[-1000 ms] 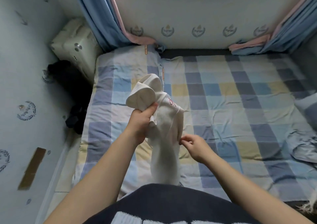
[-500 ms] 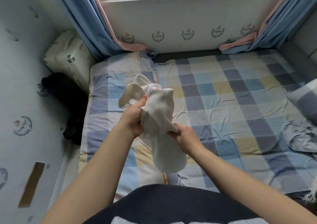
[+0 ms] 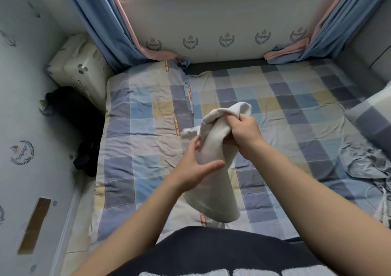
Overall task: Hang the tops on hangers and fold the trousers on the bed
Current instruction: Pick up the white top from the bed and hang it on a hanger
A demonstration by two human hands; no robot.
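A white garment (image 3: pixel 213 170) hangs bunched above the checked bed (image 3: pixel 143 127), its lower end drooping toward my lap. My right hand (image 3: pixel 243 134) grips its upper part, fingers curled round the cloth. My left hand (image 3: pixel 196 168) is spread beside the garment's left side, fingers straight, thumb lying across the cloth, holding nothing. Which kind of garment it is I cannot tell. No hanger is in view.
A crumpled blue-grey garment (image 3: pixel 366 161) lies at the bed's right edge beside a checked pillow (image 3: pixel 372 119). Dark clothing (image 3: pixel 84 155) sits in the gap between bed and left wall, below a cream bag (image 3: pixel 78 68). Curtains (image 3: pixel 101 22) hang at the far corners.
My left hand has let go of the garment and opened. My right hand has moved up and now grips the garment's top. The bunched end swung from left to right.
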